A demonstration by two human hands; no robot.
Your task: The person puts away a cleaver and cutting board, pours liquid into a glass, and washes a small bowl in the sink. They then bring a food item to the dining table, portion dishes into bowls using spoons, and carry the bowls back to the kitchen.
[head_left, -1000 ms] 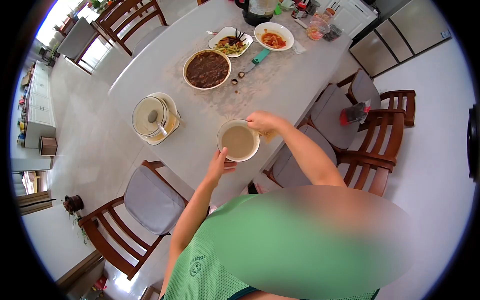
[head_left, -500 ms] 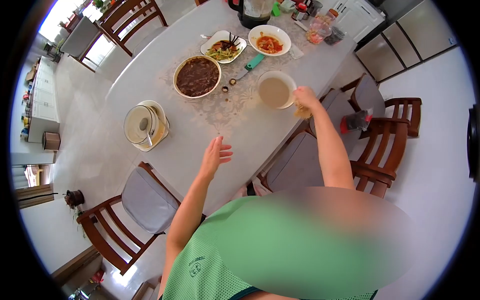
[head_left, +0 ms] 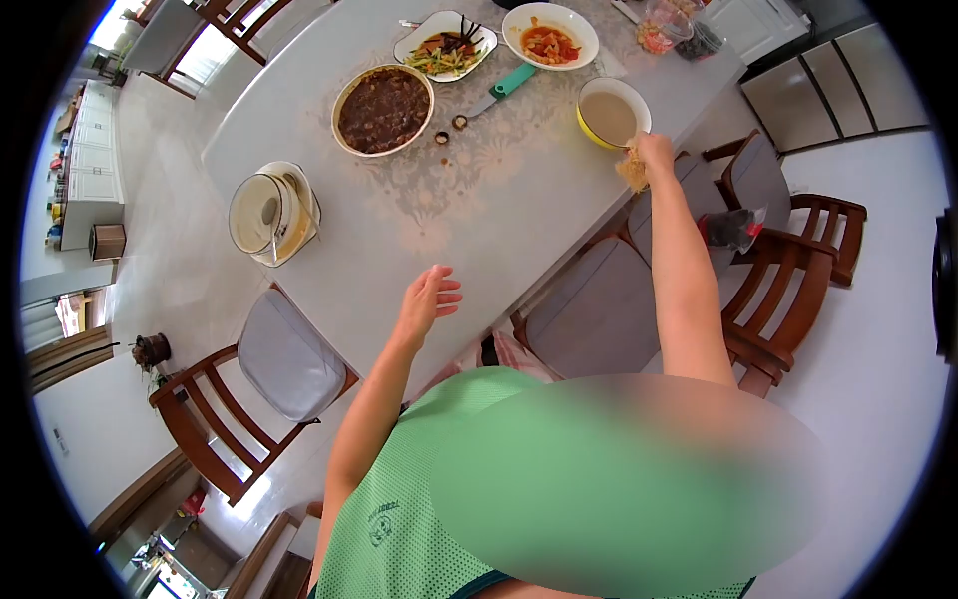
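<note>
At the table's right edge, my right hand [head_left: 655, 155] is closed at the near rim of a bowl [head_left: 611, 112], white inside and yellow outside, with cloudy greyish-brown liquid in it. A crumpled tan thing [head_left: 633, 170] hangs below the same hand; whether it is a cloth or a scrubber I cannot tell. My left hand [head_left: 429, 304] hovers over the near part of the table [head_left: 369, 230], fingers apart, holding nothing. Left of it stand stacked glass and white dishes [head_left: 274, 218] with a spoon in them.
A dish of dark brown food [head_left: 384, 110], a plate of cut vegetables [head_left: 449, 48] and a bowl of red food [head_left: 551, 38] stand farther back. A green-handled knife [head_left: 504, 90] lies near two small round caps. Chairs [head_left: 589, 309] line the right edge.
My right hand has moved the bowl right and away from me, toward the table's right edge. My left hand has hardly moved. The view has shifted slightly.
</note>
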